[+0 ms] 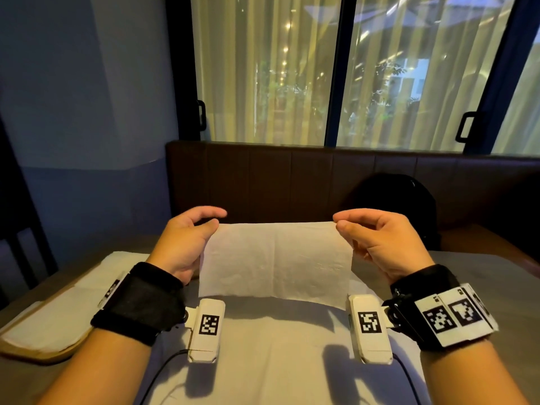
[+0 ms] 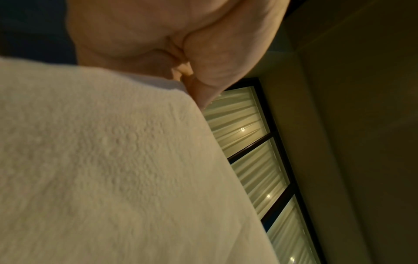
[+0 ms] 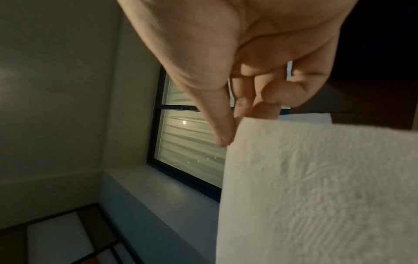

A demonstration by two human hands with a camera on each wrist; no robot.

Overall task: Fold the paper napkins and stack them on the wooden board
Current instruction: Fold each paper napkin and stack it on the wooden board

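Paper napkin point(image 1: 276, 261) held taut in the air above the table point(image 1: 277, 346), left hand point(image 1: 182, 244) and right hand point(image 1: 380, 244) each pinching an upper corner; uneven pull would likely tear it or skew the fold.

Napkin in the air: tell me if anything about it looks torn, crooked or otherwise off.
Nothing stands out. The napkin hangs flat and whole between the left hand and right hand, each pinching a top corner, top edge about level. A faint centre crease shows, no tears. More napkins lie flat on the wooden board at left.
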